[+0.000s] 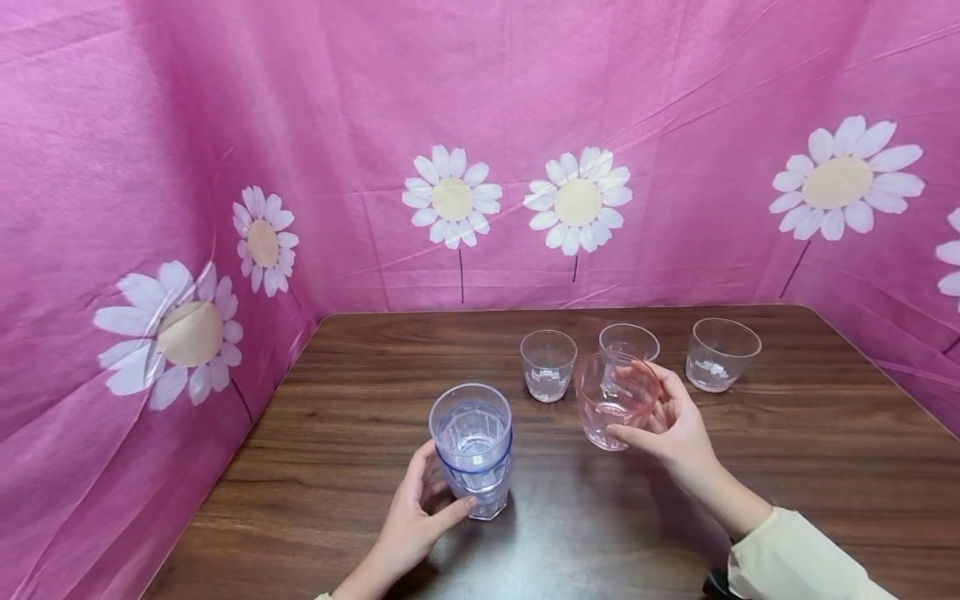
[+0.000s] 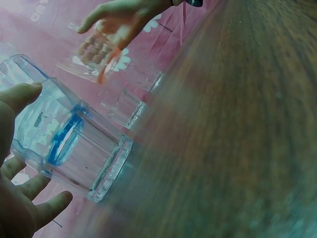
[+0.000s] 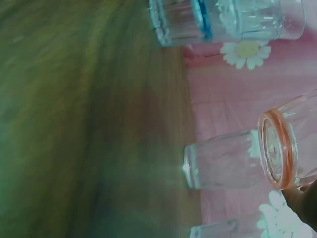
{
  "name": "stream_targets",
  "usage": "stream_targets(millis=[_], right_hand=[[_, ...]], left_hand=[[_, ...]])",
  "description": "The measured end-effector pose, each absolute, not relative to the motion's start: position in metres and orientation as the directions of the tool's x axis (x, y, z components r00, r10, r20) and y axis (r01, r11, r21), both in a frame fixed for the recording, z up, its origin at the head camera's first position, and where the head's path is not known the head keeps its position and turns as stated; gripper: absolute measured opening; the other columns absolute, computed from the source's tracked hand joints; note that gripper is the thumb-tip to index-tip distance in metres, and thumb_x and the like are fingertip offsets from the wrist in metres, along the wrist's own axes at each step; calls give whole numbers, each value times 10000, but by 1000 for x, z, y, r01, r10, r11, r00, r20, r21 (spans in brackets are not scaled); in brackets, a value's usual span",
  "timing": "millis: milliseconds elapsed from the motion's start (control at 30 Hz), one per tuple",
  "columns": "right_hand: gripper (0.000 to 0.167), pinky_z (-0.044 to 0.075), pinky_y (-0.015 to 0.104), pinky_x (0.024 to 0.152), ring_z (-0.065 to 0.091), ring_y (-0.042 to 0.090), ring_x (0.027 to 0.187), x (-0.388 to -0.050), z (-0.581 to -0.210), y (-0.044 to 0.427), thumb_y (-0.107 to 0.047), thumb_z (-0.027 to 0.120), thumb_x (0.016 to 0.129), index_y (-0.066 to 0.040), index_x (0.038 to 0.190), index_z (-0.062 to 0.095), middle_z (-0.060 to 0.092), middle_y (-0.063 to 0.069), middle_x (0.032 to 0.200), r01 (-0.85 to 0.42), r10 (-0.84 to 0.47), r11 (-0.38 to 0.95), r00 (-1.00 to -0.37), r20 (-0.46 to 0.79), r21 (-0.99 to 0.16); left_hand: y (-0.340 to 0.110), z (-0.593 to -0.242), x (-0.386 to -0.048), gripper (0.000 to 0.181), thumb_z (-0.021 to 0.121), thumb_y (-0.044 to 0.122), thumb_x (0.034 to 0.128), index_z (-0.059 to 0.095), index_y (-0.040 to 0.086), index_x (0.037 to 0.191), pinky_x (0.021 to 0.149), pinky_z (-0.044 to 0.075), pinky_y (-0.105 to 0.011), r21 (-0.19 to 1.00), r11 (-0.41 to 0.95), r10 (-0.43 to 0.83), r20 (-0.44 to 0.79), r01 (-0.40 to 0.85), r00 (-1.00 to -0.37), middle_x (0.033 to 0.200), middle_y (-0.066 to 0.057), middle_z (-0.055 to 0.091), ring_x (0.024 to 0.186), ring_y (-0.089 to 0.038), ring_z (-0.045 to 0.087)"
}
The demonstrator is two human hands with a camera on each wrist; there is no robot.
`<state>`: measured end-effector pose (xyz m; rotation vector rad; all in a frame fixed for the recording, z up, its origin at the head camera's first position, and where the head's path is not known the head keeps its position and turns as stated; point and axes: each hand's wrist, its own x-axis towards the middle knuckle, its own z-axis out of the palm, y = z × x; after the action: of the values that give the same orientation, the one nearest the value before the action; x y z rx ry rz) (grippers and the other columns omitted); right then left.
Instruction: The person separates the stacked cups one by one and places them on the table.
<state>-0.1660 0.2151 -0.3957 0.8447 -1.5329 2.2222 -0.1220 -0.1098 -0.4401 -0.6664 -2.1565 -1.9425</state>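
A stack of clear and blue-tinted cups (image 1: 474, 454) stands upright on the table, nested in one another. My left hand (image 1: 420, 508) curls round its lower left side, thumb at the front; in the left wrist view the left hand (image 2: 20, 163) has its fingers and thumb about the stack (image 2: 74, 134). My right hand (image 1: 675, 417) grips a pink-tinted clear cup (image 1: 606, 417) above the table, thumb in front and fingers behind. The right wrist view shows this cup (image 3: 282, 148) raised, with a bit of the right hand (image 3: 304, 201) at its edge.
Behind the pink cup, three clear cups stand on the brown wooden table (image 1: 337, 400): one at left (image 1: 548, 371), one in the middle (image 1: 628, 340) partly hidden, one at right (image 1: 722, 358). A pink cloth with white flowers (image 1: 510, 100) hangs around the table.
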Motion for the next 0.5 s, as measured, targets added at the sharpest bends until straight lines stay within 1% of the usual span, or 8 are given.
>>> stream_targets(millis=[133,300,500], right_hand=[[812,457,232,1008,586,142,1193,-162,-403,224,358,592,653,-12,1361,447,620,84,1271,-538,-56,-318,-811,582,-780],[790,470,214,986,605,133,1158,-160,-411,236,363,575,665,-19,1346,455,618,77,1247,-510,-18,-284,-844,536,-812],[748,481,170,944,614,78,1097,-157,-420,256,333,613,691,-72,1305,478,626,-7,1204,-453,45,-197,-890,453,-869]], left_hand=[[-110,-441,-122,705,769,-55,801,414,-18,1409,926,535,-324,896,56,222,419,440,-881,1276,-235,582,1117,-133,600],[-110,-440,-122,701,765,-58,805,411,-21,1409,929,536,-330,894,48,228,423,444,-877,1282,-241,576,1127,-136,597],[-110,-439,-122,704,765,-53,807,409,-19,1413,934,533,-333,895,45,231,423,444,-876,1290,-242,572,1141,-133,590]])
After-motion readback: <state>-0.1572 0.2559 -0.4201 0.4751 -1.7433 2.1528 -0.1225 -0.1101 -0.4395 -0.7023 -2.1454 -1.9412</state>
